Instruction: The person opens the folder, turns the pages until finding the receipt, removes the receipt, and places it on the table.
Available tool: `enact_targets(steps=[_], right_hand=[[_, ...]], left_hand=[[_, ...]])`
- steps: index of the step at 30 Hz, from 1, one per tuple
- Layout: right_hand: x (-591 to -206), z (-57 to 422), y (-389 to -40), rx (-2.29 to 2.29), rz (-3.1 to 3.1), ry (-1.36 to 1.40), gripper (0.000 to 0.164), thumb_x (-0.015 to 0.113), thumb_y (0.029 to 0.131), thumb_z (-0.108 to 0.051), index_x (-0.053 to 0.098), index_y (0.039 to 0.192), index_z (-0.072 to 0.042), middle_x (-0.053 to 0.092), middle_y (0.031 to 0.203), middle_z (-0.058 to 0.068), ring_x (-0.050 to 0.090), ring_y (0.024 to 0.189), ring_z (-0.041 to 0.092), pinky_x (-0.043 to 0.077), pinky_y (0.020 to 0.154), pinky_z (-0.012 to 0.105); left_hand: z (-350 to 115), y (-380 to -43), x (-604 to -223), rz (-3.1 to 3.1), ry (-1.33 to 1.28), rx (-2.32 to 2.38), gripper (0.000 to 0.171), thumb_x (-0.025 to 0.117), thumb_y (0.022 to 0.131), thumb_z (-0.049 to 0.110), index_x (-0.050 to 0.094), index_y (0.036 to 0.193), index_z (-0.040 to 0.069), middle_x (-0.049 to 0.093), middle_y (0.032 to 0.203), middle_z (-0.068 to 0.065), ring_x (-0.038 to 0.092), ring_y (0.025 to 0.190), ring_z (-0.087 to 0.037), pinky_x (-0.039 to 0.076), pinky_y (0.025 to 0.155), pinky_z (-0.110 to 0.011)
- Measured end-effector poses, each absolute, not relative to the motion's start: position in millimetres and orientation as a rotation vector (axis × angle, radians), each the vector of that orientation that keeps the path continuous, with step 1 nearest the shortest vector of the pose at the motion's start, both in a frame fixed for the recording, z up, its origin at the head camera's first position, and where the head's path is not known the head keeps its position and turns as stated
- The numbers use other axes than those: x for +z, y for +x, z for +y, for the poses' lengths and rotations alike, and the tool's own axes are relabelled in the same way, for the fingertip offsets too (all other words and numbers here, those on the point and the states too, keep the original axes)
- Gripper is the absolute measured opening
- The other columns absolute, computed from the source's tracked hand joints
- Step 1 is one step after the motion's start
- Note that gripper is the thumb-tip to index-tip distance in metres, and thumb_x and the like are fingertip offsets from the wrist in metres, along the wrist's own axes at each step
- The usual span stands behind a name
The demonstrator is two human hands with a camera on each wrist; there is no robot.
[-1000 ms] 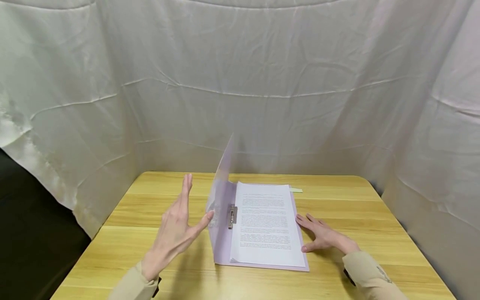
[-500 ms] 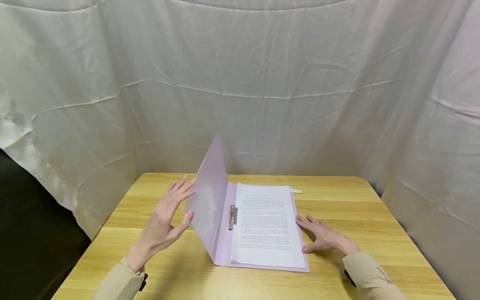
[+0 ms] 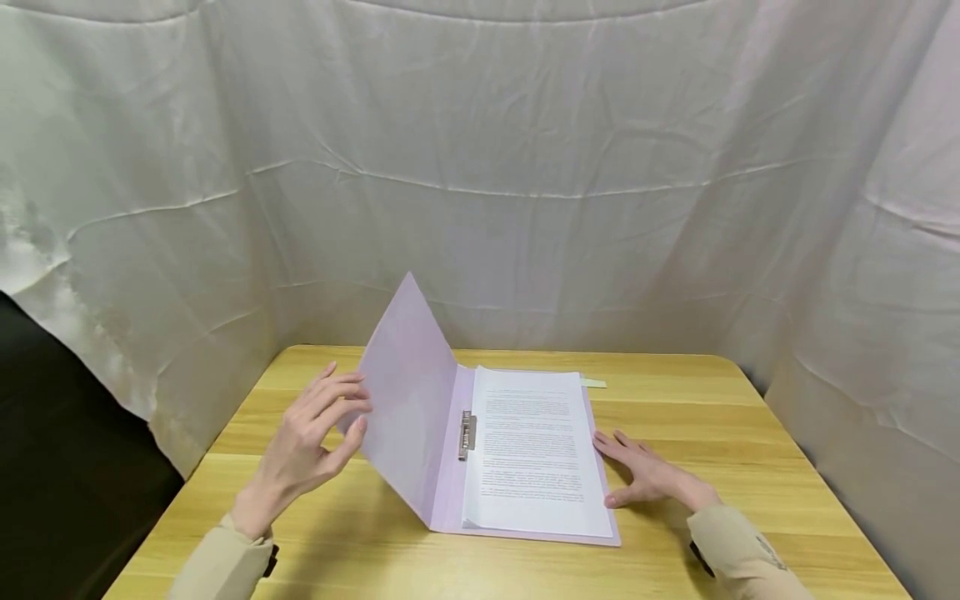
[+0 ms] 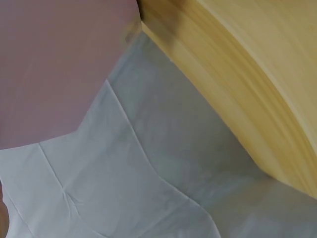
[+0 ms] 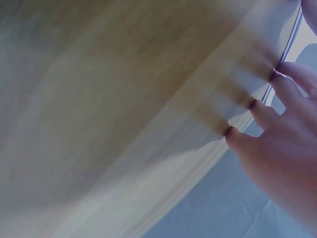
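i judge that i am partway through swinging open the cover of the purple folder, which lies on the wooden table between my hands, its printed sheets and metal clip bare to view. the cover stands up and leans to the left. my left hand is at its outer edge, fingers loosely bent and thumb well apart; i can't tell whether they bear on the cover, but i see no pinch. my right hand lies with fingers spread at the folder's right edge, gripping nothing. i'd say the next move calls for the left fingers to follow that edge down gently to the table while the right keeps the folder from sliding. against a second ago, when the cover stood nearly upright with my thumb by it, it tilts much further left and shows more of its inner face; my left hand has gone left with it, while my right has stayed put.
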State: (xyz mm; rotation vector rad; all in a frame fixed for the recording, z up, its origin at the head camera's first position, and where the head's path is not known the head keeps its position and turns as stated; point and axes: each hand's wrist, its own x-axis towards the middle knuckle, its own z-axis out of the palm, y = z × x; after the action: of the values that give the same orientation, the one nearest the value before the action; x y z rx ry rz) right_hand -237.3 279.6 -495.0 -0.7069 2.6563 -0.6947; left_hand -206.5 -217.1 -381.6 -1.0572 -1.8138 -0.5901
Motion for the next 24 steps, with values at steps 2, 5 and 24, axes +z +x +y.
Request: enact_targets(steps=[2,5,24], right_hand=[[-495.2,279.8,-237.4,-0.704,2.654,-0.699,0.105,0.084,0.078,-0.042,0.029,0.154,0.006,0.024,0.162,0.031,0.014,0.147,0.062,0.010,0.115,0.079],[-495.0,279.4,-237.2,-0.702,2.652,-0.698,0.105,0.084,0.078,-0.041,0.030,0.154,0.006,0.024,0.162,0.031,0.014,0.147,0.062,0.010,0.115,0.079],[-495.8,279.0,-236.5,-0.711,2.644,-0.712,0.103,0.084,0.078,-0.039,0.030,0.154,0.006,0.025,0.161,0.031,0.014,0.146,0.062,0.010,0.114,0.080]], left_hand=[[-219.0,-205.0,-379.5,-1.841,-1.038,-0.544,0.033,0.049,0.100,0.022,0.072,0.086,0.003,0.072,0.092,-0.010,0.067,0.100,-0.034,0.033,0.125,-0.038],[-222.5,-200.9,-375.7,-1.914,-0.981,-0.457,0.036,0.047,0.100,0.025,0.073,0.083,0.006,0.072,0.089,-0.007,0.068,0.096,-0.032,0.030,0.127,-0.039],[-210.7,-188.2,-392.0,-2.852,-0.492,-0.013,0.048,0.070,0.090,0.032,0.064,0.130,0.006,0.068,0.133,-0.015,0.066,0.117,-0.039,0.040,0.109,-0.067]])
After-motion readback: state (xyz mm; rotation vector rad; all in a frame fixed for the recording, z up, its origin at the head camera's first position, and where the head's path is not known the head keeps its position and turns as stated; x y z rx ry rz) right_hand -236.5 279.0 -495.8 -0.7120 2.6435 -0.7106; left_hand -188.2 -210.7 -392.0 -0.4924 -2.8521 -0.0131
